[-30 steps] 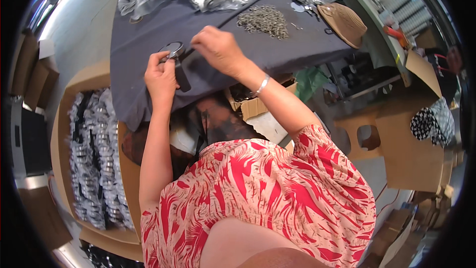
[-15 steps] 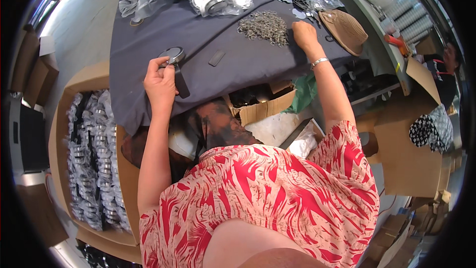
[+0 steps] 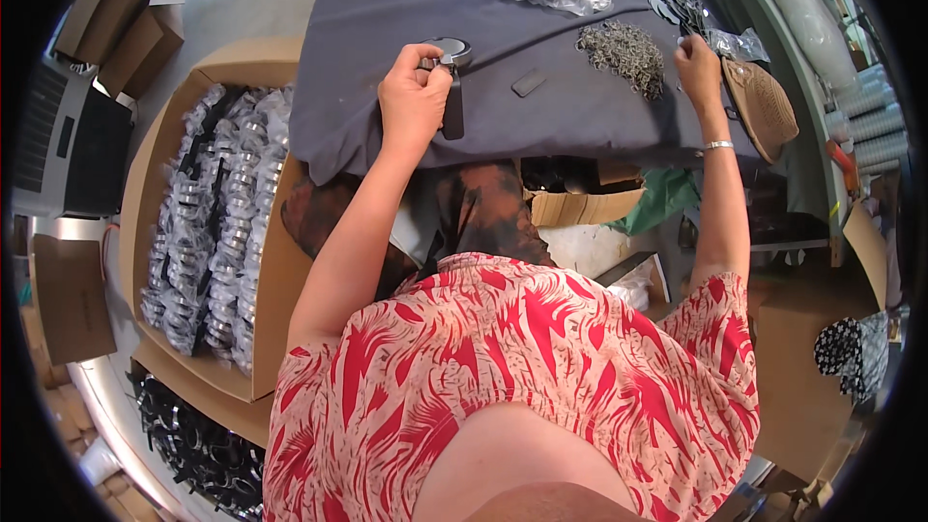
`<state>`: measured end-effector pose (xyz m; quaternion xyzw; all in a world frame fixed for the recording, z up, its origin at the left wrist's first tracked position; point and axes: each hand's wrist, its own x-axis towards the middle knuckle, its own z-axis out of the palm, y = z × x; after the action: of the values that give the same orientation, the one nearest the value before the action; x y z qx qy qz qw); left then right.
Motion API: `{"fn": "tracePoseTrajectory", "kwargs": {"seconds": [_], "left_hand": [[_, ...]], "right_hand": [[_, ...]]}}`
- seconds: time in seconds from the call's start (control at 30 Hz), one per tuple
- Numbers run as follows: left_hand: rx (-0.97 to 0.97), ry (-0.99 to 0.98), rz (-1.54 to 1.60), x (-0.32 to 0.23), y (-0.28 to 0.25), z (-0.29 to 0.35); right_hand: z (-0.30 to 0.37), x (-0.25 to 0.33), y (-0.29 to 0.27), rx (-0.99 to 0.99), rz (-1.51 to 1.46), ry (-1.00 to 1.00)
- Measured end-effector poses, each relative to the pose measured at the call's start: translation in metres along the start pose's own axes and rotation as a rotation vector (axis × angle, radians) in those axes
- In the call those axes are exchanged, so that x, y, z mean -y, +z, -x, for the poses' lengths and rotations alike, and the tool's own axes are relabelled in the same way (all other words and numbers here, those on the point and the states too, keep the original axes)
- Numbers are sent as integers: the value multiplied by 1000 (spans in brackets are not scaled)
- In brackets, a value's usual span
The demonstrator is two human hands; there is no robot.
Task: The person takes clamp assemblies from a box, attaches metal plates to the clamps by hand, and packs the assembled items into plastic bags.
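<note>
Gripping a round-topped black piece at twelve o'clock, our left hand holds alone — our right hand has moved to two o'clock, beside the hardware pile; its grip we cannot tell.

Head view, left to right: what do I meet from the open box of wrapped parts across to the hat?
Open cardboard box → left hand holding a round-topped black piece → small dark rectangular piece → pile of small metal pieces → right hand → tan hat.

tan woven hat, brown cardboard box
</note>
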<state>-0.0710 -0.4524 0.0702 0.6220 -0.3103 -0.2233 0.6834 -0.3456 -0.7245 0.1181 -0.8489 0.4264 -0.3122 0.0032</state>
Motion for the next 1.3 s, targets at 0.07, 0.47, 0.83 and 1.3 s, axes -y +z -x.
{"fn": "tracePoseTrajectory", "kwargs": {"seconds": [0.07,0.47,0.83,1.3], "left_hand": [[7,-9,-17,0,0,0],[55,30,-183,-5,-4,1],[82,21,-126,-4,-7,1],[114,54,-119,-2,-20,-20]], "right_hand": [[10,44,10,6,-350,40],[67,225,79,511,-1103,-26],[71,228,76,403,-978,-107],[61,249,86,308,-1129,10]]}}
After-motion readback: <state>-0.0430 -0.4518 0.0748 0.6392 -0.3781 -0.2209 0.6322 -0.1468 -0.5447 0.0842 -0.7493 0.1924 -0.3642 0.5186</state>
